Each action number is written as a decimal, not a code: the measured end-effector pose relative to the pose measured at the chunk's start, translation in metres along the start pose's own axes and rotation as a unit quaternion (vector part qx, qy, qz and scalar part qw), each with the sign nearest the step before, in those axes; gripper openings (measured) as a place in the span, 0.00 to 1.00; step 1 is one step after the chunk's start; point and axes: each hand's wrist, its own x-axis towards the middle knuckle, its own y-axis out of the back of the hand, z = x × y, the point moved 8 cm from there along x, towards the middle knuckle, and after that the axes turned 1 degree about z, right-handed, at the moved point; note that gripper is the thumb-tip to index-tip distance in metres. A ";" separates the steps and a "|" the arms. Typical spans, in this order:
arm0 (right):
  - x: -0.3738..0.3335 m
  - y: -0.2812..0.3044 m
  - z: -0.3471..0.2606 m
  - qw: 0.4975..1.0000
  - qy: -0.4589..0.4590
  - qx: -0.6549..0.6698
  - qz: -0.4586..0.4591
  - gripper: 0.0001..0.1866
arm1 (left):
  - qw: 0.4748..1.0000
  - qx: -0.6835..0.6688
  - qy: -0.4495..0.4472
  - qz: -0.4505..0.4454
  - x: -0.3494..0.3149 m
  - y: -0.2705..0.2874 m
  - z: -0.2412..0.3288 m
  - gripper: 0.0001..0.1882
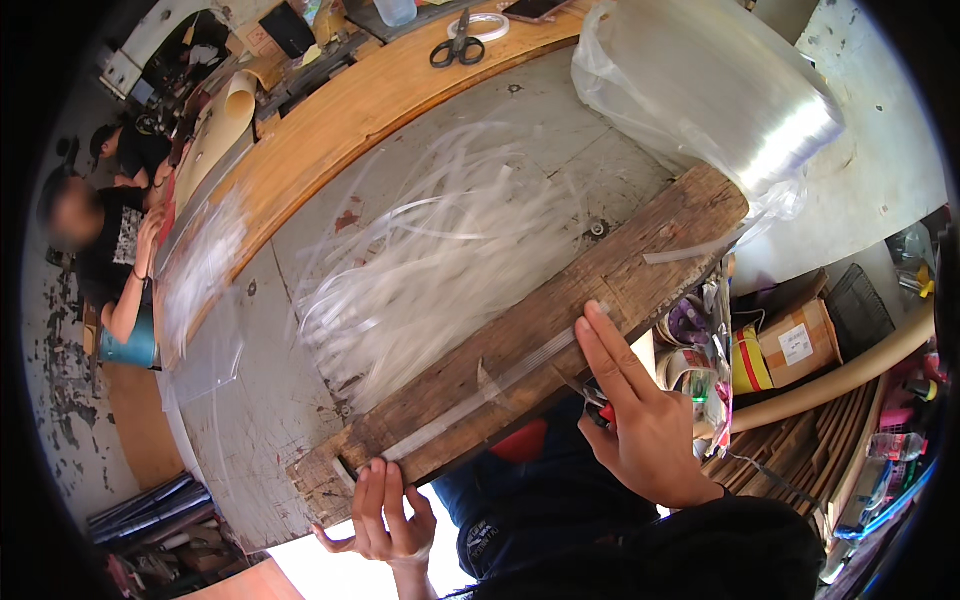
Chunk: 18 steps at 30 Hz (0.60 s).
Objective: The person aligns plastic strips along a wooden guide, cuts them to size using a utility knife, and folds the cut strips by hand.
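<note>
A bundle of narrow clear plastic strips point(520, 370) lies along a worn wooden board point(660, 225). My left hand point(388, 512) rests its fingertips at the strips' left end, beside a small metal stop point(343, 472) on the board; its thumb is spread away. My right hand point(645, 425) presses two straight fingers on the strips' other end. Its thumb and folded fingers hold a small red-handled cutting tool point(602, 410), mostly hidden, with a pointed blade showing. Beyond the board spreads a loose, blurred pile of clear strips point(440, 260).
A large roll of clear plastic film point(720, 80) stands at the far right. Black-handled scissors point(458, 45) and a tape roll point(487, 27) lie on the far wooden ledge point(340, 125). Cardboard boxes point(800, 345) crowd the right. Two people point(115, 235) sit at the left.
</note>
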 end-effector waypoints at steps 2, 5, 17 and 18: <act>0.002 0.003 0.004 1.000 -0.013 0.014 0.011 0.44 | 1.000 0.015 -0.003 0.003 -0.002 -0.001 0.000 0.09; 0.001 0.000 0.010 0.997 -0.056 0.032 -0.032 0.45 | 0.999 0.026 -0.007 0.021 -0.002 -0.001 0.001 0.08; -0.003 0.001 0.036 0.965 -0.042 0.251 0.067 0.31 | 0.999 0.011 -0.002 0.043 -0.010 -0.004 0.000 0.10; -0.006 0.004 0.045 0.930 -0.073 0.348 0.094 0.28 | 0.999 0.000 0.006 0.035 -0.008 -0.004 0.001 0.11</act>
